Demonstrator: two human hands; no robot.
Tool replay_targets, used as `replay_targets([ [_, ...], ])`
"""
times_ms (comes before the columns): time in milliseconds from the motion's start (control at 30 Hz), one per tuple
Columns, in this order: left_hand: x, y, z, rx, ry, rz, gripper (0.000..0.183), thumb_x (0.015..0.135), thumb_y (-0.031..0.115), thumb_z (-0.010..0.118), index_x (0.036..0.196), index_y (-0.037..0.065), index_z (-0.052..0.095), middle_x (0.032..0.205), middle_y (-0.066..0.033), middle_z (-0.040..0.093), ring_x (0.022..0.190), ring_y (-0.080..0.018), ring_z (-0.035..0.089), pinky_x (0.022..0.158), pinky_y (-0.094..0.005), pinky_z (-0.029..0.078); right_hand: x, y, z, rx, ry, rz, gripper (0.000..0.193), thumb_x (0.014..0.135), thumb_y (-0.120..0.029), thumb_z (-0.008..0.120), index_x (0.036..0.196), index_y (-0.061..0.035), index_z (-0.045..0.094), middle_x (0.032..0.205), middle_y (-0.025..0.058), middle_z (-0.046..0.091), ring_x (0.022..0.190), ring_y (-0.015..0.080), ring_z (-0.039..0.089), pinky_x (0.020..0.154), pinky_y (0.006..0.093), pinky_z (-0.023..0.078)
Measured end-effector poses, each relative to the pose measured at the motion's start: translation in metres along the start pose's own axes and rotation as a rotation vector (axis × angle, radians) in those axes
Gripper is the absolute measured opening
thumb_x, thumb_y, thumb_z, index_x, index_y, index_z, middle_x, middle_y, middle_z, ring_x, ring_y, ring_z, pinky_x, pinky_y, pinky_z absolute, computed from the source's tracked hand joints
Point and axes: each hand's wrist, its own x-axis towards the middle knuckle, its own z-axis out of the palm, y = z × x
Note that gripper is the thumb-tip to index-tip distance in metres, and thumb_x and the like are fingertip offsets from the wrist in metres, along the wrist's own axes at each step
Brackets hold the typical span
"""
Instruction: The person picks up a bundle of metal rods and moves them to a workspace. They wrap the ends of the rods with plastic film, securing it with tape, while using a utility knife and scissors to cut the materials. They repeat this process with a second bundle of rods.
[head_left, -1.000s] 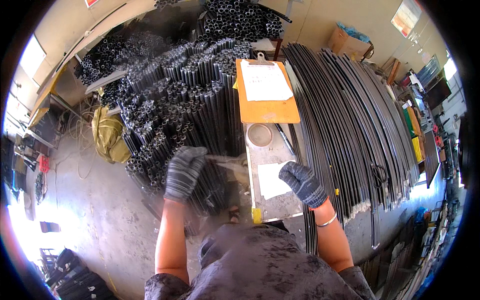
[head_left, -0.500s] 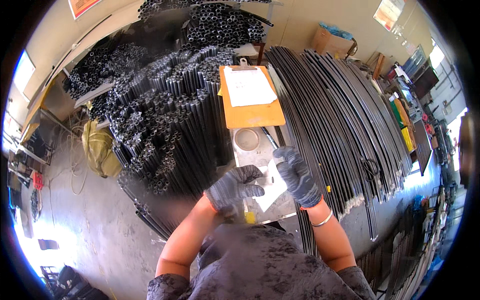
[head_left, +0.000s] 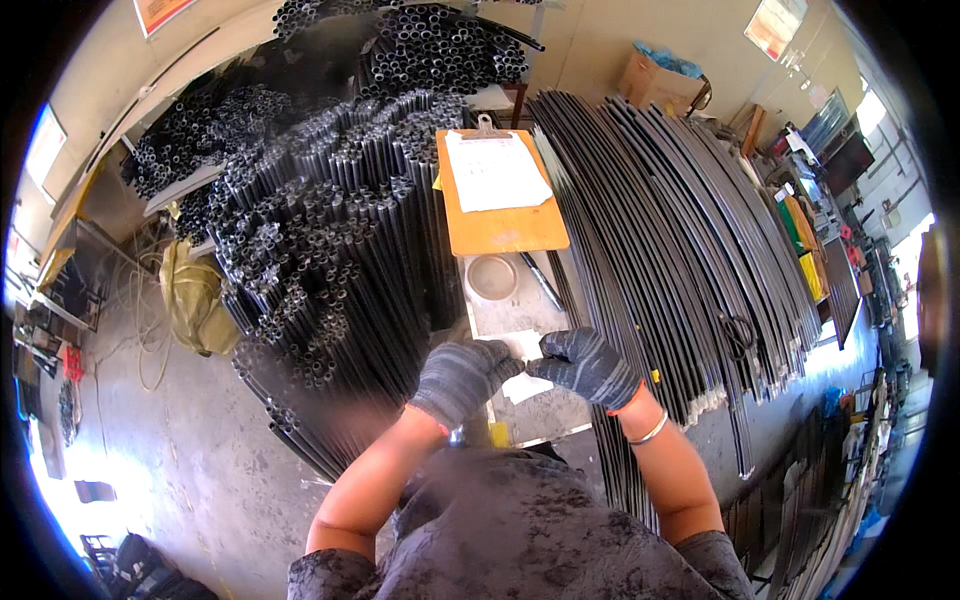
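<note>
A small white sheet of paper (head_left: 523,388) is between my two hands, above the narrow light board. My left hand (head_left: 462,380), in a grey striped knit glove, pinches its left side. On its right side, my right hand (head_left: 588,366), gloved alike, has its fingers closed at the edge. The fingers cover part of the sheet. Just beyond the hands lie a dark marker pen (head_left: 541,281) and a shallow round dish (head_left: 492,278). Farther off rests an orange-brown clipboard (head_left: 508,236) with white sheets under its metal clip.
Stacked dark metal tubes (head_left: 385,235) rise at the left. Long dark rods (head_left: 680,240) run along the right, with a black loop (head_left: 737,337) on them. An olive sack (head_left: 193,300) sits on the left floor. A cardboard box (head_left: 660,82) stands at the back.
My right hand has come down from beside the pen to the paper's right edge. My left hand's fingers have closed on the sheet. The pen now shows in full.
</note>
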Motion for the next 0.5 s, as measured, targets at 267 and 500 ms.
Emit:
replay_targets([
  [267,-0.012,0.011,-0.008,-1.053,-0.194,-0.423,0.027,0.088,0.028,0.06,0.097,0.003,0.067,0.077,-0.0029,0.065,0.063,-0.0093,0.05,0.062,-0.0261,0.045,-0.007,0.0,0.039,0.01,0.289,-0.019,0.015,0.081,-0.013,0.067,0.081,0.0017,0.064,0.071,0.0155,0.064,0.062,0.0253,0.061,0.059,0.035,0.048],
  [500,-0.01,0.015,0.008,-1.754,-0.126,-0.633,0.017,0.089,0.021,0.06,0.092,0.004,0.065,0.061,0.0021,0.055,0.045,-0.0052,0.04,0.041,-0.0203,0.031,-0.013,0.003,0.04,-0.023,0.363,0.139,0.004,0.08,-0.004,0.063,0.081,-0.0003,0.062,0.073,0.0139,0.065,0.066,0.0229,0.064,0.06,0.0327,0.049],
])
